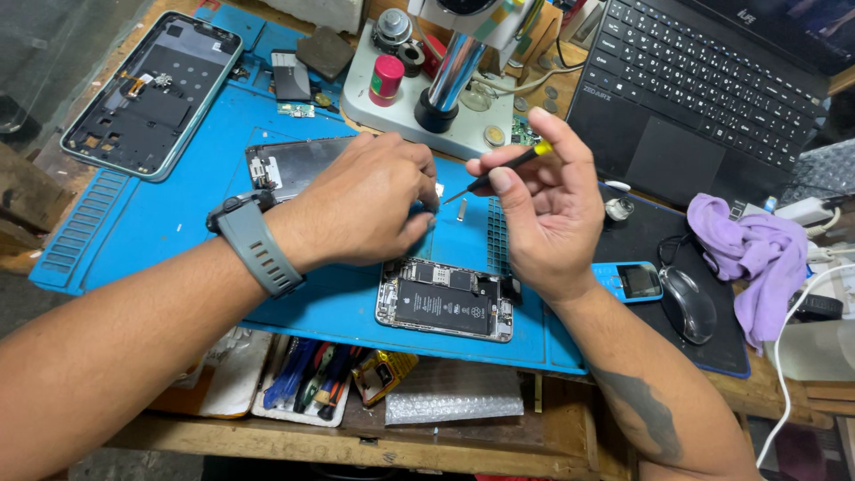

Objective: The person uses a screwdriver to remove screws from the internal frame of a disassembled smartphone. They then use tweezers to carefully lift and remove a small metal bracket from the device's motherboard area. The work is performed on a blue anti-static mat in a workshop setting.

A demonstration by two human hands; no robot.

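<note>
Right hand [548,209] pinched a thin yellow-capped screwdriver [499,169], tip aimed at left hand [370,200], left fingertips pressed together on something too small to identify, both above blue repair mat [160,223], opened phone [445,300] lay just below, laptop [704,89] behind.

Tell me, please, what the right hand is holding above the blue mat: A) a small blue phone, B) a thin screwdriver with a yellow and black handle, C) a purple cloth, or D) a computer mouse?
B: the right hand pinches a thin screwdriver with a yellow and black handle, its tip pointing toward the left hand, while the purple cloth, mouse and small blue phone lie untouched.
</note>
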